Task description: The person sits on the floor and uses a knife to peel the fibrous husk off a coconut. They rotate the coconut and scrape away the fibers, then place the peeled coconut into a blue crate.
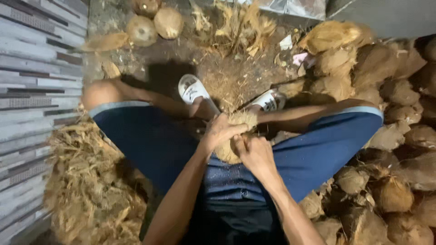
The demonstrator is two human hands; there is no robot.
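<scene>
A dirt floor (172, 59) strewn with husk scraps lies beside a striped tiled wall (32, 90). Right of the fibrous coconut (234, 136) rises a heap of unhusked coconuts (395, 136); left of it, a pile of torn husk fibre (86, 190). The coconut sits between the knees, and the left hand (220, 131) and right hand (254, 152) clamp curled fingers (240, 128) onto it.

Dirt floor (159, 63), striped tile wall (32, 68), dim light

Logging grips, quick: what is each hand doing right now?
Left hand: closed on the husked coconut.
Right hand: closed on the same coconut.
</scene>
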